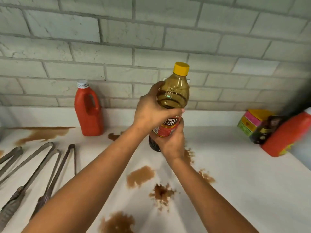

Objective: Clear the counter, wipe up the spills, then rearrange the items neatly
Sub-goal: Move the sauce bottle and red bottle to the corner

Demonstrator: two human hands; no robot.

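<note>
Brown spills (140, 176) lie on the tabletop (244, 182) right under the bottle (173, 96), which you hold tilted above it, your left hand (151, 111) curled round its shoulder and your right hand (171, 142) round its base. If either grip is wet, the bottle could slip and knock the red jug (88, 111) behind, or drop into the puddles and spread them.

Btl (173, 91) in both hands, spills (140, 176)
</note>
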